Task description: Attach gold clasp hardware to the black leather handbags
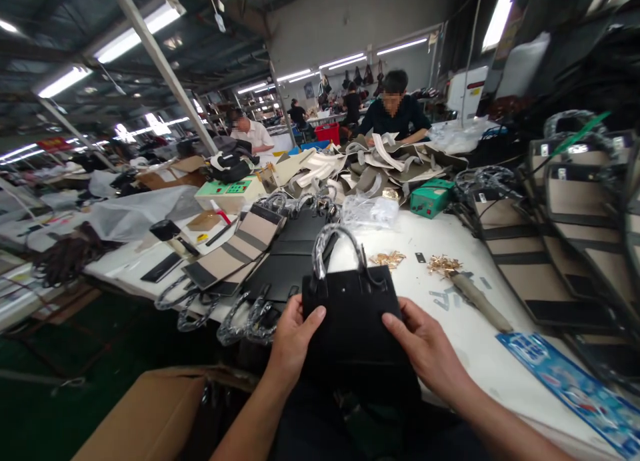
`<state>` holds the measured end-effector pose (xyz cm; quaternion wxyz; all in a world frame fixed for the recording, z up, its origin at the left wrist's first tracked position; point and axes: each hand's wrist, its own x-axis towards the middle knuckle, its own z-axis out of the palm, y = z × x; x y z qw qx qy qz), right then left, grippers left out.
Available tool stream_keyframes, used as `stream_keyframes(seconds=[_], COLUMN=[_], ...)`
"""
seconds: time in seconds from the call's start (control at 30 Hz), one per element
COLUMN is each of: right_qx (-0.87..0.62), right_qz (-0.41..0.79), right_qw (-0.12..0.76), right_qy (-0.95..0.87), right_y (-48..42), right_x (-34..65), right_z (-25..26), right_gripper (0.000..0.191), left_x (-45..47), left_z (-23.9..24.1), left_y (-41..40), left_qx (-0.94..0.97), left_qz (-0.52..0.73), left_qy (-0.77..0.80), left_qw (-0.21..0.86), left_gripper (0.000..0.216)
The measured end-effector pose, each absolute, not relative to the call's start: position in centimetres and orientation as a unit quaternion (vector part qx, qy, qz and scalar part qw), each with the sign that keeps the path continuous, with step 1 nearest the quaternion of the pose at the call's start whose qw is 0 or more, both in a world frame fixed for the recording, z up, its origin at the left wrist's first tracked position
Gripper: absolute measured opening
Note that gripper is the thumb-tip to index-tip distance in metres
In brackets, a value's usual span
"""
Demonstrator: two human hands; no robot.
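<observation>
A black handbag panel point(353, 321) with a plastic-wrapped handle point(333, 233) is held up in front of me at the table's edge. My left hand point(300, 331) grips its left side, thumb on the front face. On the opposite side my right hand point(420, 338) is closed on it in the same way, fingers behind. The panel's lower part fades into dark shadow. Just beyond it lie two small piles of gold-coloured metal pieces point(444, 266) and a small dark plate point(419, 257).
More handbag panels are stacked left point(245, 244) and right point(540, 268) on the white table point(465, 354). A green box point(431, 198) stands behind, near grey offcuts point(380, 164). A cardboard box point(145, 414) is at lower left. Co-workers sit across the table.
</observation>
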<state>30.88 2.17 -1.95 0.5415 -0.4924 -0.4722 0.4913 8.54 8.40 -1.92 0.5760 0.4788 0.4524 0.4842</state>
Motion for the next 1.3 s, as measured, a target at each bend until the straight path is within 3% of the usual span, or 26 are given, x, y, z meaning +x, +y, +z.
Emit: stream_keyframes(seconds=[0.17,0.27,0.43,0.6,0.73,0.97,1.3], right_qx=[-0.515,-0.571,-0.700,-0.762,-0.777,-0.760,-0.618], right_qz=[0.512,0.444,0.268,0.169,0.144,0.139,0.356], right_qw=[0.415,0.336,0.331,0.218,0.213,0.241,0.574], right_qy=[-0.548,-0.603,-0.573,-0.585,-0.574,-0.588,-0.401], right_y=[0.2,1.7,8.5,13.8,14.9,14.3,10.2], right_x=[31.1,33.4,37.8,38.0,36.8,36.5,36.1], right_z=[-5.8,-6.1,-6.8,-8.4,-8.7,-9.1,-6.4], right_gripper=[0.037,0.036,0.043,0.034,0.037,0.026,0.038], left_x=[8.1,9.3,12.4,13.8,13.5,13.0,13.6], left_z=[-6.2,-7.8,-8.5,-8.6,-9.1,-9.3,-9.2], left_y=[8.2,8.8,10.0,10.9,11.5,11.5,11.2], left_qx=[0.473,0.469,0.448,0.491,0.467,0.457,0.456], left_qz=[0.459,0.465,0.521,0.510,0.500,0.484,0.542], left_qy=[0.528,0.564,0.563,0.568,0.558,0.543,0.549], left_qw=[0.537,0.496,0.461,0.419,0.469,0.512,0.443], left_gripper=[0.043,0.044,0.059,0.034,0.033,0.041,0.036])
